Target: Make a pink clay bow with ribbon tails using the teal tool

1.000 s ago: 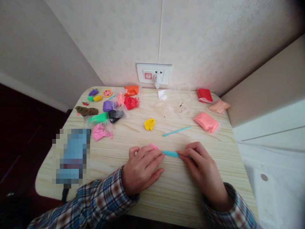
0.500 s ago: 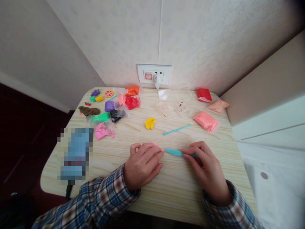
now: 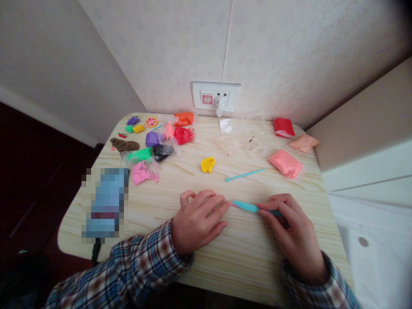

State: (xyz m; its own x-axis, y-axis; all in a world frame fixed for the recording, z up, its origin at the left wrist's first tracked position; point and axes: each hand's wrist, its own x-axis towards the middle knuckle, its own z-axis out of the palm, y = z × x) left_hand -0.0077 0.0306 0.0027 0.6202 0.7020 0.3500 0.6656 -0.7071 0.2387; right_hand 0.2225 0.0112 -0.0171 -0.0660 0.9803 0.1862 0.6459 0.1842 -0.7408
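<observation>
At three o'clock from the loosely spread left hand [image 3: 199,221], I've got the right hand [image 3: 294,229] pinching a turquoise blade-shaped plastic tool [image 3: 245,206], tip right by a thin pink clay-like strip [image 3: 231,203].

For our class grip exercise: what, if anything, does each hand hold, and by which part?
Right hand: blue blade-tipped tool, by the handle near the blade. Left hand: cannot be told.
</observation>
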